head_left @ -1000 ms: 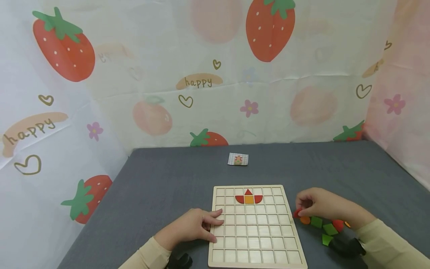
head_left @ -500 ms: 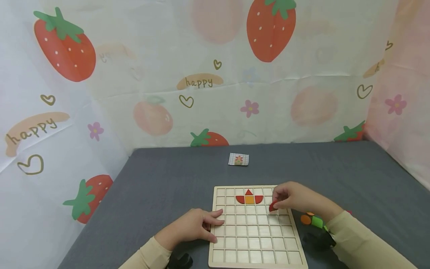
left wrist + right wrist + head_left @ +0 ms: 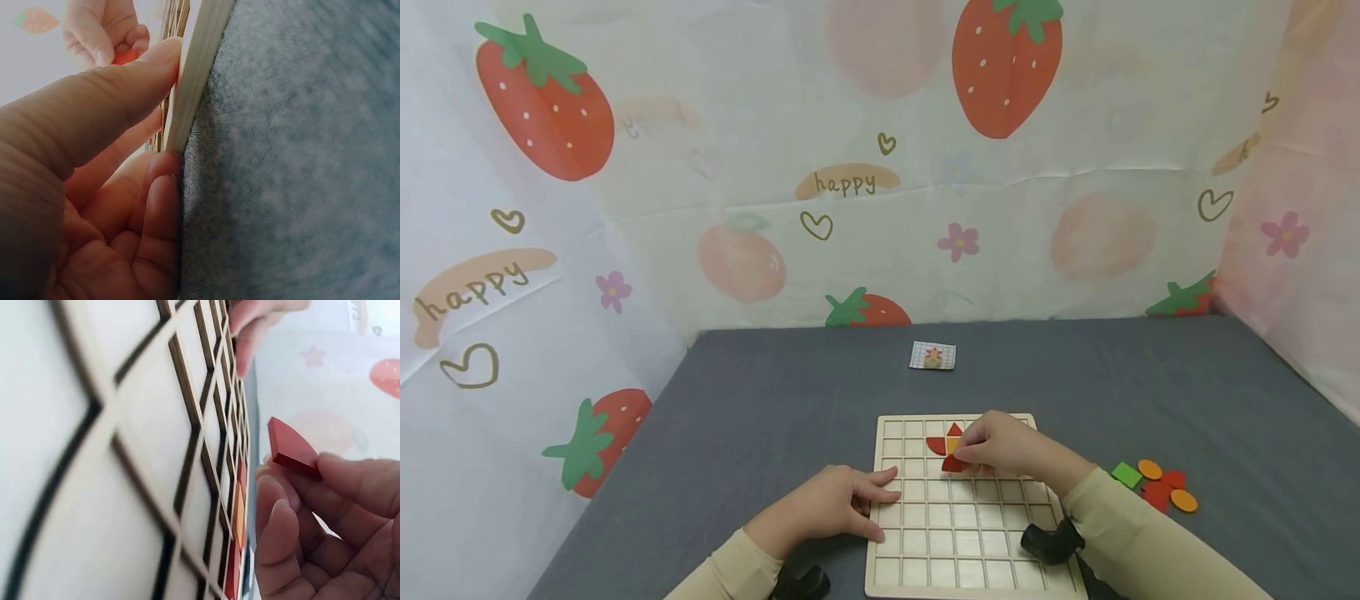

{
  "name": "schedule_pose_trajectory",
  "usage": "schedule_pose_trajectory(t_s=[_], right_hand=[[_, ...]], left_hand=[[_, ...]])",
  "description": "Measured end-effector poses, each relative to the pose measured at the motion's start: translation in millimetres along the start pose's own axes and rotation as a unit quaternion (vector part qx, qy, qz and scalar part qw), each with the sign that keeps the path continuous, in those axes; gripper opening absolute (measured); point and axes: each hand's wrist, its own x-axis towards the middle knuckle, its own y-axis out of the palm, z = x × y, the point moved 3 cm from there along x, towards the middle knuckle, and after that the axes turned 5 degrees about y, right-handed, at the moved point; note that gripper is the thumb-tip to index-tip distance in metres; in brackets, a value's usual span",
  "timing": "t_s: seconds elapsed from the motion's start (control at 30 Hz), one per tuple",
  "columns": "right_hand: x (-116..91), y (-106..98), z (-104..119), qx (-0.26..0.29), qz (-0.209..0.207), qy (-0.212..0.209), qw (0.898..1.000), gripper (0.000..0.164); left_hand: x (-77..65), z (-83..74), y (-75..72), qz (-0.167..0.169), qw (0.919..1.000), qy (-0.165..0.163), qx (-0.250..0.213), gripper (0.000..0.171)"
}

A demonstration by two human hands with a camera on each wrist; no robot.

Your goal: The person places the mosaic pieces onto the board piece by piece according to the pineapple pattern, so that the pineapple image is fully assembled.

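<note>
In the head view a wooden grid board (image 3: 925, 546) lies on the dark grey cloth. My right hand (image 3: 1011, 450) pinches a red quarter-circle tile (image 3: 294, 450) between thumb and fingers, just above the board's upper cells. A red triangle (image 3: 955, 430), a partly covered orange-yellow square (image 3: 952, 445) and another red quarter-circle piece (image 3: 936, 446) sit in the grid. The piece right of the square is hidden behind my right hand. My left hand (image 3: 827, 504) rests at the board's left edge, its extended fingers on the top and its thumb touching the rim (image 3: 194, 81).
Loose pieces lie right of the board: a green square (image 3: 1126, 475), orange discs (image 3: 1183, 501) and red pieces (image 3: 1156, 495), partly covering one another. A small printed card (image 3: 932, 356) lies behind the board. A printed curtain (image 3: 880, 250) hangs behind the table.
My right hand has picked up the red quarter-circle tile from the loose pieces and carried it left over the board, close below the orange-yellow square. The left hand stays in place.
</note>
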Motion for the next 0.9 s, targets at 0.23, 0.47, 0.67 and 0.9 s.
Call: schedule_pose_trajectory(t_s=[0.23, 0.47, 0.67, 0.9], right_hand=[[13.7, 11.3, 3.5, -0.014, -0.038, 0.022, 0.999, 0.012], [18.3, 11.2, 10.4, -0.064, -0.061, 0.028, 0.996, 0.016], [22.6, 12.9, 12.2, -0.098, -0.066, 0.033, 0.992, 0.019], [25.9, 15.2, 13.0, -0.139, -0.072, 0.034, 0.987, 0.02]], left_hand=[[0.2, -1.1, -0.2, 0.003, 1.0, 0.006, 0.002, 0.052], [-0.4, -3.0, -0.2, 0.002, 0.9999, 0.01, -0.003, 0.053], [-0.5, -3.9, -0.3, 0.0, 0.9999, 0.008, -0.007, 0.053], [-0.5, -3.9, -0.8, 0.001, 0.9999, 0.011, -0.005, 0.053]])
